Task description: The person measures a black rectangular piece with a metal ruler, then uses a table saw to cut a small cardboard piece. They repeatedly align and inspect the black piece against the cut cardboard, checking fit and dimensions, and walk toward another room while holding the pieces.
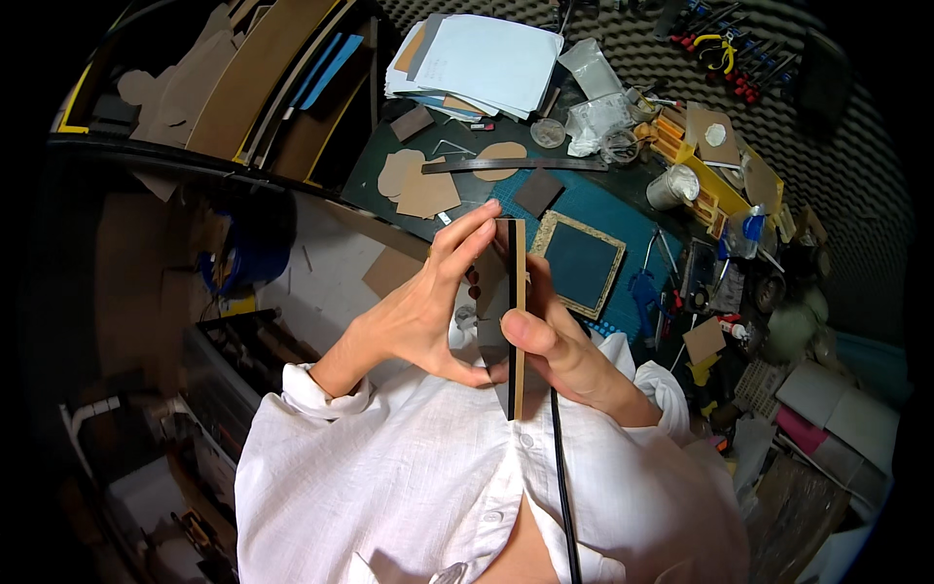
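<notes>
A flat panel stands on edge in front of my chest, a black layer against a tan, fibreboard-like one. Its dark left face is glossy and shows reflections. My right hand grips it from the right, with the thumb over the near edge and the fingers mostly hidden behind. On the left side, my left hand is spread wide. Its fingertips are at the panel's far end and its thumb is against the glossy face lower down. Beyond the panel, a square chipboard-like frame with a dark blue-green middle lies on the green cutting mat.
Tan cardboard pieces, a long dark strip and a dark square lie on the bench. Behind are stacked papers. Blue-handled pliers and a white jar stand right, near clutter. A black cable hangs down my front.
</notes>
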{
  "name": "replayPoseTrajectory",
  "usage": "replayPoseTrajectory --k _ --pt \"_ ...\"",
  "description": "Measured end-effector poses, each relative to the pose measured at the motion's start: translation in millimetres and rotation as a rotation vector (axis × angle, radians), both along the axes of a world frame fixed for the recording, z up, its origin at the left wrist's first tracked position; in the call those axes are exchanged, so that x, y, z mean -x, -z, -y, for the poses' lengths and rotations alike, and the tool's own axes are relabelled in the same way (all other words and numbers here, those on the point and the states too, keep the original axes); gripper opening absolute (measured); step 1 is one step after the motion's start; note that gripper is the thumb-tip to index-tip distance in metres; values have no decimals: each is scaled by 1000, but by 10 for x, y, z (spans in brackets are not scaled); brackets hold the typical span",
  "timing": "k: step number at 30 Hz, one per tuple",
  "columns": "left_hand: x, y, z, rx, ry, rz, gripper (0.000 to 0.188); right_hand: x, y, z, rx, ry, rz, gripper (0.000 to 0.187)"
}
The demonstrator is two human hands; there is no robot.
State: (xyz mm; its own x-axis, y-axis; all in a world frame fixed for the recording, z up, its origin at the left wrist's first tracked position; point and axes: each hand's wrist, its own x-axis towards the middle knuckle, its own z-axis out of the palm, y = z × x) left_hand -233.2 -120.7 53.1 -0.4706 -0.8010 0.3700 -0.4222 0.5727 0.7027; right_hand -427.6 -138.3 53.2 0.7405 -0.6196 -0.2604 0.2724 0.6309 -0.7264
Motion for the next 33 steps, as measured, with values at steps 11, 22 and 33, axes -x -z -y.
replayPoseTrajectory --k 11,22,33 --pt "-139 32 -64 35 -37 -27 135 -128 -87 30 69 -54 -45 91" --pt "-140 70 -8 29 -2 -151 126 -167 -78 43 117 4 -87 82" --pt "-92 -174 -43 -80 -82 41 123 -128 87 63 -214 -57 182 81"
